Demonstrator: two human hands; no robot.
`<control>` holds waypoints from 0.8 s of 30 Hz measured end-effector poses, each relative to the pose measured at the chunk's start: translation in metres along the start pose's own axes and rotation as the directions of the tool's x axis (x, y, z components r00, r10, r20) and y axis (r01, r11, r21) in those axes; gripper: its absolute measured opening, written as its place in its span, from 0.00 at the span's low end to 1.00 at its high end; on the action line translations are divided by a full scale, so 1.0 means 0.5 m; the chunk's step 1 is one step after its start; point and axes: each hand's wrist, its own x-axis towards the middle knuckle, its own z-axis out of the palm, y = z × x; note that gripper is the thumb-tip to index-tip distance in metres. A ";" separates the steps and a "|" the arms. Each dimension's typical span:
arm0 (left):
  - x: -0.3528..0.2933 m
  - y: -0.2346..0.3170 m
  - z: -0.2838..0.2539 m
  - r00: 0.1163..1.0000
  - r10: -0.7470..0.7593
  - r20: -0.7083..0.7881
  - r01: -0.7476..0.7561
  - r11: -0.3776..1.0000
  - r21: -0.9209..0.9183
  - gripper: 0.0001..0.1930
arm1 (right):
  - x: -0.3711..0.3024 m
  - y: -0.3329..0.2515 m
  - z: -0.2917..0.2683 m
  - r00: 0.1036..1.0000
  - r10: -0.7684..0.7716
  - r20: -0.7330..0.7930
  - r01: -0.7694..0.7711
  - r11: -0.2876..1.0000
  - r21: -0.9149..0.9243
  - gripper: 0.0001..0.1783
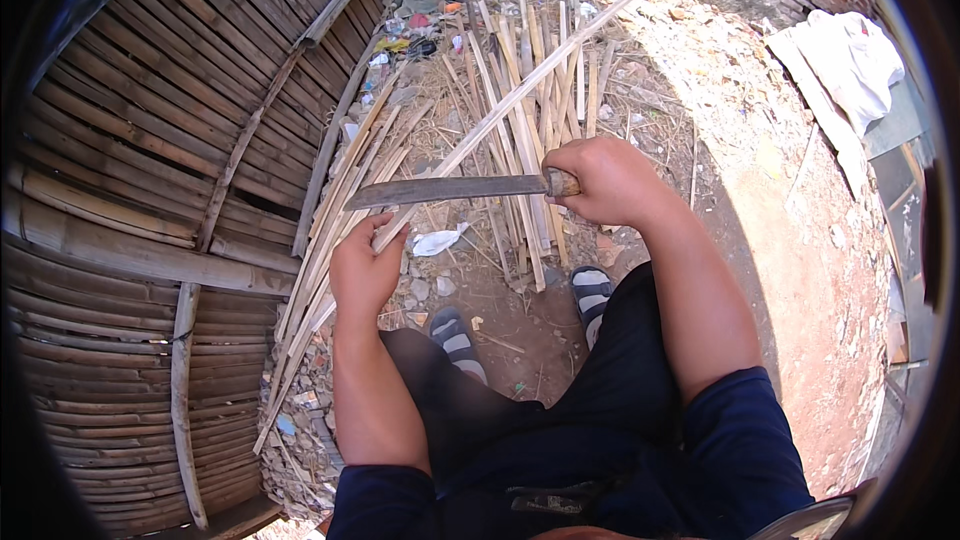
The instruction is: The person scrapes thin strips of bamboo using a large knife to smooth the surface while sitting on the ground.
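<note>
My right hand point(605, 182) is closed round the wooden handle of a machete point(475, 187). Its long dark blade points left, level across my front, and crosses over a long pale bamboo strip point(540, 75). Whether the edge touches the strip, I cannot tell. My left hand point(367, 265) grips that strip just below the blade, thumb and fingers pinched on it. From there the strip slants up and away to the far right. Beyond it, a pile of cut bamboo strips point(525, 130) lies on the ground, pointing away from me.
A slatted bamboo wall point(130, 130) rises close on my left, with more long strips point(340, 200) along its foot. My sandalled feet point(458, 342) stand below the blade. Litter and rubble point(415, 25) lie at the back. A white sack point(855, 65) sits at the far right.
</note>
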 end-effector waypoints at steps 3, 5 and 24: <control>-0.003 0.006 -0.009 0.999 -0.032 0.006 0.032 0.999 0.030 0.19 | 0.004 0.021 -0.019 0.996 0.071 0.051 -0.073 0.996 0.050 0.13; -0.004 0.000 -0.016 0.999 -0.036 -0.007 0.036 0.998 0.047 0.19 | 0.000 0.054 -0.024 0.976 0.201 -0.079 -0.192 0.976 0.104 0.14; -0.003 0.003 -0.019 0.999 -0.032 -0.033 0.035 0.997 0.068 0.19 | 0.006 0.080 -0.035 0.921 0.308 -0.236 -0.283 0.949 0.137 0.15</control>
